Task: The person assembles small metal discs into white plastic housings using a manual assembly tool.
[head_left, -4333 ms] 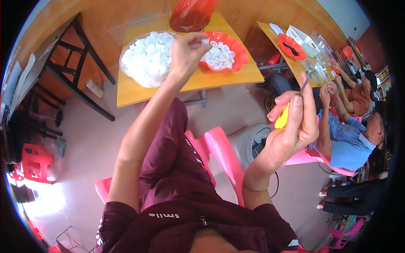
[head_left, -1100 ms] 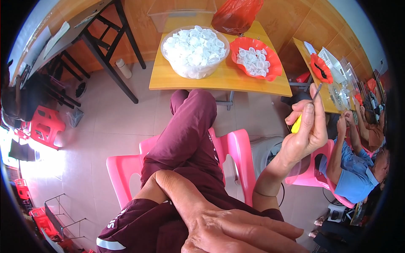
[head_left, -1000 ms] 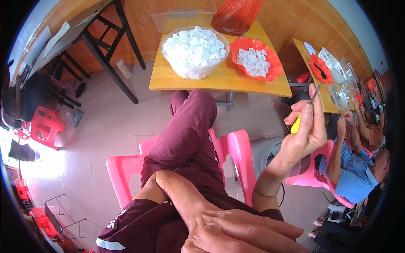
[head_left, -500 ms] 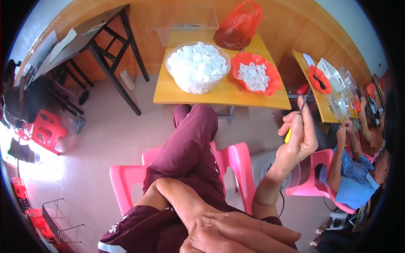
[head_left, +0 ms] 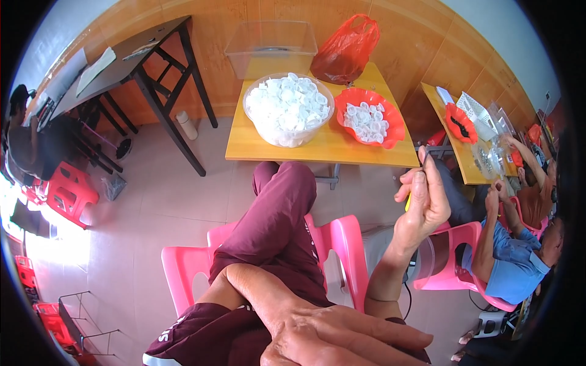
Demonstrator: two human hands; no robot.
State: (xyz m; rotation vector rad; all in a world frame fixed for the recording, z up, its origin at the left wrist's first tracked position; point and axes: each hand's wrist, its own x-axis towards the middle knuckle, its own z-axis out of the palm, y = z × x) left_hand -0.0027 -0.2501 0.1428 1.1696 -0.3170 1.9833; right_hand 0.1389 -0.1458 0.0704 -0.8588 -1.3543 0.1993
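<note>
Raised off the right front of the wooden table, my right hand is closed round a slim tool with a yellow end and a dark, narrow tip by my fingertips. Most of the tool is hidden by my fingers. My left hand lies low across my body, its fingers stretched out and holding nothing; the lower edge cuts part of it off. On the table stands a clear round tub heaped with small whitish plastic pieces. Right of it, a red scalloped dish holds fewer translucent pieces.
A clear rectangular box and a red plastic bag are at the table's back. Pink chairs surround me. To the right, a person in blue works at another table. A dark-legged table stands left.
The whole scene sits slightly lower in the picture. My right hand has shifted a little left, still holding the tool. My left hand stays in place.
</note>
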